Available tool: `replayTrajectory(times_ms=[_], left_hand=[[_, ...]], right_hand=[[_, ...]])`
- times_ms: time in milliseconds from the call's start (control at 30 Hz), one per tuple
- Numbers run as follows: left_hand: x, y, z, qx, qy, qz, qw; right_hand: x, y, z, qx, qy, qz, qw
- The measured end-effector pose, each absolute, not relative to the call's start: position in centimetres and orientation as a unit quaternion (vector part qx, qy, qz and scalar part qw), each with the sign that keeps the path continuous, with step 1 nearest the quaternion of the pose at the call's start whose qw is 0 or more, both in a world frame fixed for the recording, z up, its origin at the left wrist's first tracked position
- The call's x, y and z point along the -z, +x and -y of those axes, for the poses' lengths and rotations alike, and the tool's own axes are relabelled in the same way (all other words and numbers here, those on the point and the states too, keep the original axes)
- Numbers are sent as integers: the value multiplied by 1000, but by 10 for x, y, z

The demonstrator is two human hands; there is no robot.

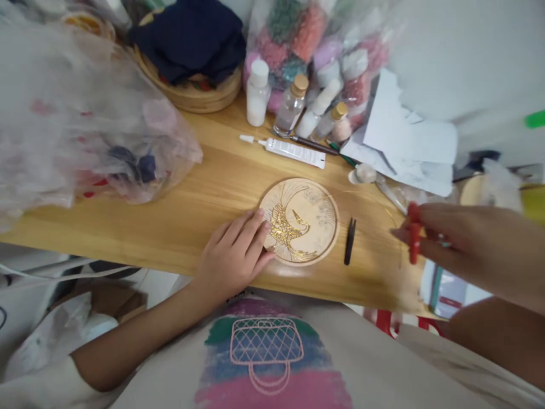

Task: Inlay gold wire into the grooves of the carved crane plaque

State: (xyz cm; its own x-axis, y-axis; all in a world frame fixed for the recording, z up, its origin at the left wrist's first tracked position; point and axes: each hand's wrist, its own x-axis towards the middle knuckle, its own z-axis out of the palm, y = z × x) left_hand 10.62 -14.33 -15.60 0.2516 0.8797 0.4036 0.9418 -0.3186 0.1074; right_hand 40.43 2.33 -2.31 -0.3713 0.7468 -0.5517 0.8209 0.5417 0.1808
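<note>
A round wooden disc [321,227] lies flat on the table, with a crane-like bird design partly laid in gold and carved lines around it. My left hand [234,253] rests flat at the disc's left side, fingertips on its edge, palm down and open. Over the table's right end, my right hand [464,244] is raised and closed around a small red tool [414,233]; motion blur hides its exact kind. A thin gold strand [394,218] shows just left of that hand. Black tweezers [349,241] lie between the disc and my right hand.
Behind the disc lie a white glue tube [293,151] and several small bottles [258,94]. A plastic bag of colourful material [298,34], a basket [208,94] with dark cloth and a large plastic bag [85,113] stand around. Papers [395,136] lie at right.
</note>
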Motion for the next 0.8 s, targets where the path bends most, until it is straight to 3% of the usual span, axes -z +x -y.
replayTrajectory(times_ms=[67, 133, 267, 533, 667, 733, 800], left_hand=[[158, 106, 144, 210, -786, 576, 74], [159, 105, 144, 217, -785, 576, 69], [161, 105, 144, 217, -788, 572, 65], [163, 104, 144, 229, -788, 569, 53], [163, 104, 144, 231, -787, 569, 53], [163, 103, 145, 229, -788, 568, 57], [163, 103, 145, 228, -789, 568, 58]], right_hand=[[37, 372, -7, 101, 489, -778, 380], [52, 356, 7, 92, 528, -740, 406], [78, 360, 24, 58, 612, -697, 369], [105, 362, 53, -23, 715, -695, 74], [118, 333, 76, 16, 630, -766, -123], [127, 312, 89, 33, 550, -813, -187], [135, 291, 102, 35, 493, -847, -197]])
